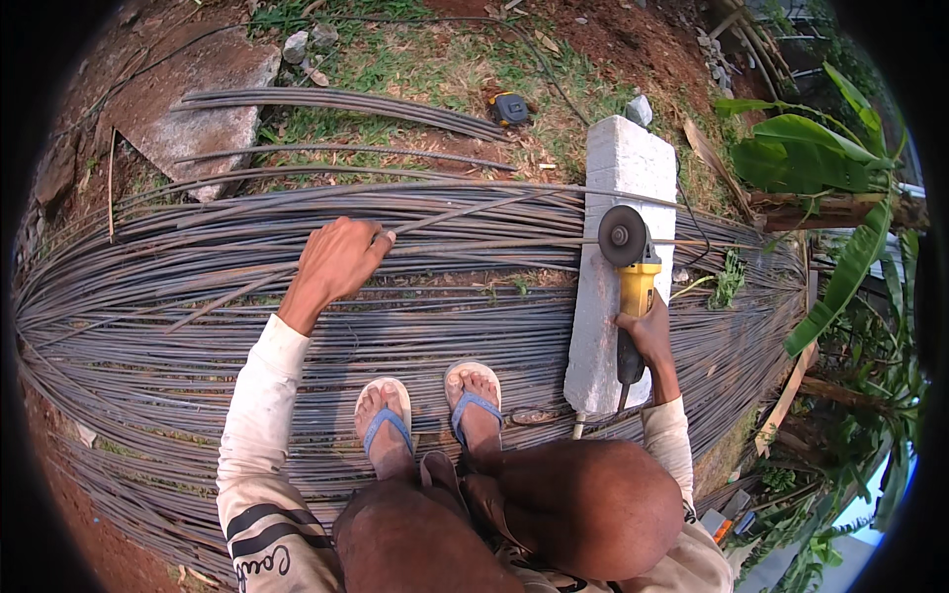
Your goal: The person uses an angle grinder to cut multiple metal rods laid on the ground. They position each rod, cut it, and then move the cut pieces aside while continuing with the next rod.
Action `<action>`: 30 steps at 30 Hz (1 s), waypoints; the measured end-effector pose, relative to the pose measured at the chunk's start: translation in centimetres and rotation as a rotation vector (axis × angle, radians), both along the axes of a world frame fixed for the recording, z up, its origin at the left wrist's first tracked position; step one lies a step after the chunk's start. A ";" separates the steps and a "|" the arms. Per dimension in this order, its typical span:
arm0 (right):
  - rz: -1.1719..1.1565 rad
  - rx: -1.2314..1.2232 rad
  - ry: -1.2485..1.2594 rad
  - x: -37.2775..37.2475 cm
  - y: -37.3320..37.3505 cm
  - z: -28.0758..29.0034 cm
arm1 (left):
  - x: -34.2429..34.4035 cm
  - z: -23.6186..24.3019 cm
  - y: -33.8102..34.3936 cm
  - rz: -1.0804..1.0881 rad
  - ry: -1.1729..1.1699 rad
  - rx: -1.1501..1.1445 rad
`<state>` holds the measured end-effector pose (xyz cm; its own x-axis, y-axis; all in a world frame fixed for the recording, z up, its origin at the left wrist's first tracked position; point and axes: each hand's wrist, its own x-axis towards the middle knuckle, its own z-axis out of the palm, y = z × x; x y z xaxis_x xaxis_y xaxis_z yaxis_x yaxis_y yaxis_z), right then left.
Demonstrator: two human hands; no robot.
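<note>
My right hand (649, 331) is wrapped round the body of a yellow and black angle grinder (640, 285). The grinder's round dark disc (611, 222) sits over a white block (629, 158), beside a thin steel bar that crosses the block. Whether disc and bar touch, I cannot tell. My left hand (339, 259) is closed on a steel bar (474, 211) among the long rods, thumb pointing right. Its fingertips are hidden beneath the hand, so which of the nearby bars it grips is not fully clear.
A wide bundle of steel bars (445, 346) spreads under my sandalled feet (473, 395). Shorter cut bars (346, 102) and a tape measure (510, 109) lie beyond it on grass. A concrete slab (217, 89) is at far left, banana leaves (820, 148) at right.
</note>
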<state>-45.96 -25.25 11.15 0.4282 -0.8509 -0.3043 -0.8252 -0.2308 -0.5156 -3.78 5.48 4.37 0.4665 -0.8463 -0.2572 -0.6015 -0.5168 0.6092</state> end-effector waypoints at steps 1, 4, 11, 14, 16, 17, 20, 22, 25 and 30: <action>0.018 -0.013 -0.006 0.0 0.0 0.0 | 0.0 -0.3 -0.1 -0.002 -0.018 0.028; 0.012 -0.022 -0.006 0.1 -0.2 -0.2 | 0.1 -1.0 -0.3 -0.028 -0.056 0.087; 0.010 0.012 0.005 0.0 0.1 0.0 | 0.1 0.0 -0.6 -0.055 -0.027 0.203; 0.008 -0.001 0.028 0.1 0.3 0.3 | -0.2 0.8 -0.6 -0.087 -0.014 0.252; 0.006 -0.007 0.029 0.1 0.3 0.4 | -0.2 1.0 -0.6 -0.141 -0.024 0.310; 0.011 -0.011 0.018 0.2 0.2 0.3 | -0.2 1.0 -0.6 -0.164 -0.039 0.333; 0.033 -0.056 0.041 0.4 -0.3 0.0 | -0.3 0.4 -0.4 -0.195 -0.089 0.251; 0.038 -0.067 0.048 0.5 -0.6 -0.2 | -0.1 -0.1 -0.4 -0.179 -0.064 0.250; 0.033 -0.053 0.014 0.6 -0.5 -0.3 | -0.1 -0.7 -0.5 -0.170 -0.074 0.238; -0.058 0.053 0.030 0.2 0.6 0.8 | -0.5 -0.7 0.0 -0.131 -0.092 0.128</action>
